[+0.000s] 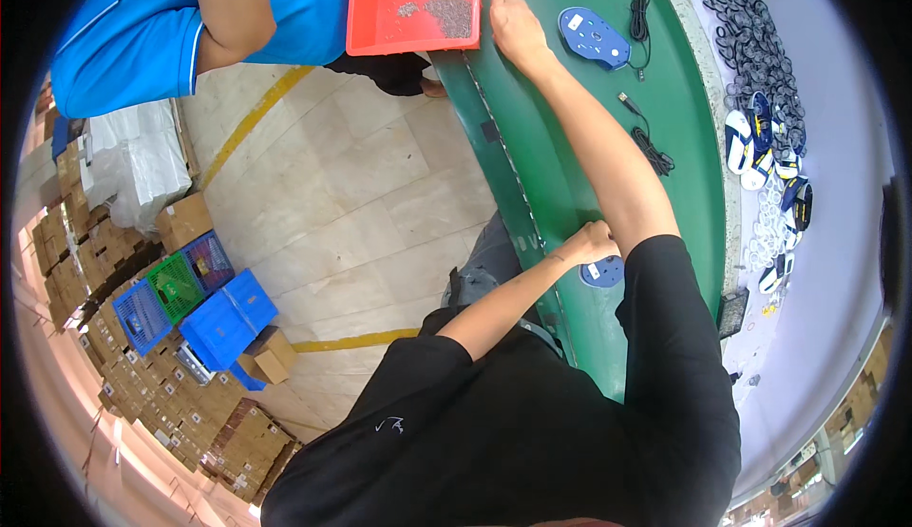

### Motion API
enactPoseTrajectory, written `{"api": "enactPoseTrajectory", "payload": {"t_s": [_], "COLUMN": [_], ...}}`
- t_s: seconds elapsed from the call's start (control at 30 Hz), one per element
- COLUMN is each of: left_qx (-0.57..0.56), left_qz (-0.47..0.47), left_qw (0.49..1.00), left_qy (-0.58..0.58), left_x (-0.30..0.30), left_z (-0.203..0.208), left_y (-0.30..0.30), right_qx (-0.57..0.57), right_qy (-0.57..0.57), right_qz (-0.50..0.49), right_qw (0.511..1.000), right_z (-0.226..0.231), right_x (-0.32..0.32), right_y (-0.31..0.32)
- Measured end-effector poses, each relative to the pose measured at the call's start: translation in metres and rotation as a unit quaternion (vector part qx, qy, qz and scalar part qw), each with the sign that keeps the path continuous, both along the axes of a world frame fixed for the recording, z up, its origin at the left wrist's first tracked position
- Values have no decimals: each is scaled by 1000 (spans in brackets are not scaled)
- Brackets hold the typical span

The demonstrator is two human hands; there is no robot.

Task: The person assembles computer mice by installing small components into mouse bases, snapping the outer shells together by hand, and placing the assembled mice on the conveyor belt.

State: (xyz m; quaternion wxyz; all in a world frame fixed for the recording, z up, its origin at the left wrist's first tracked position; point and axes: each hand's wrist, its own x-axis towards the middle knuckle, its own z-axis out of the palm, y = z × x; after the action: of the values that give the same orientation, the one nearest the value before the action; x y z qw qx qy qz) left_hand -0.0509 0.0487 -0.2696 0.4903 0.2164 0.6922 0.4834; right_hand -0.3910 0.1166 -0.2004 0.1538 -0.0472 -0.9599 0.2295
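1. Head view: your left hand [593, 239] has its fingers curled in close over the near blue mouse base [608, 275], which lies on the green work surface [541, 128], partly hidden. You cannot be sure from here whether the fingers pinch anything.

2. Your right hand [518, 28] is reached well forward, folded into a loose fist just beside the red tray [413, 49]. Whether it holds something is hidden.

3. The tray carries small loose metal parts [451, 16], probably screws. Its left part appears to overhang the edge, so a knock from your knuckles or from the blue-shirted co-worker [294, 4] could tip it and scatter them.

4. Parts that small could slip from a closed fist unnoticed if your grip is loose.

5. The far blue mouse base [594, 38] lies right of your right hand, near a coiled black USB cable [640, 18]. A wide sweep could shove it.

6. A second USB cable [654, 154] lies right of your right forearm [598, 133]; a sideways swing might drag it.

7. Your right arm passes close by your left hand; a bump there could shift the near base.
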Motion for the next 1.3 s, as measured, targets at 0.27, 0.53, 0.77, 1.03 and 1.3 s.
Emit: {"api": "enactPoseTrajectory", "payload": {"t_s": [0.27, 0.53, 0.77, 1.03, 1.3], "left_qx": [-6, 131, 47, 44, 64], "left_qz": [16, 26, 100, 32, -161], "left_qw": [997, 961, 897, 878, 928], "left_qy": [-77, -242, -427, -475, -330], "left_x": [-9, -7, -33, 50, 95], "left_z": [28, 10, 128, 176, 221], "left_y": [11, -4, -16, -32, -5], "right_qx": [-125, -217, -305, -687, -303], "right_qy": [184, 148, 59, 132, 100], "right_qz": [-25, -95, -443, -465, -593], "right_qw": [975, 960, 841, 542, 740], "right_z": [101, 99, 141, 150, 180], "right_x": [-3, 89, 399, 512, 545], "right_y": [-16, -18, -19, -95, -102]}}
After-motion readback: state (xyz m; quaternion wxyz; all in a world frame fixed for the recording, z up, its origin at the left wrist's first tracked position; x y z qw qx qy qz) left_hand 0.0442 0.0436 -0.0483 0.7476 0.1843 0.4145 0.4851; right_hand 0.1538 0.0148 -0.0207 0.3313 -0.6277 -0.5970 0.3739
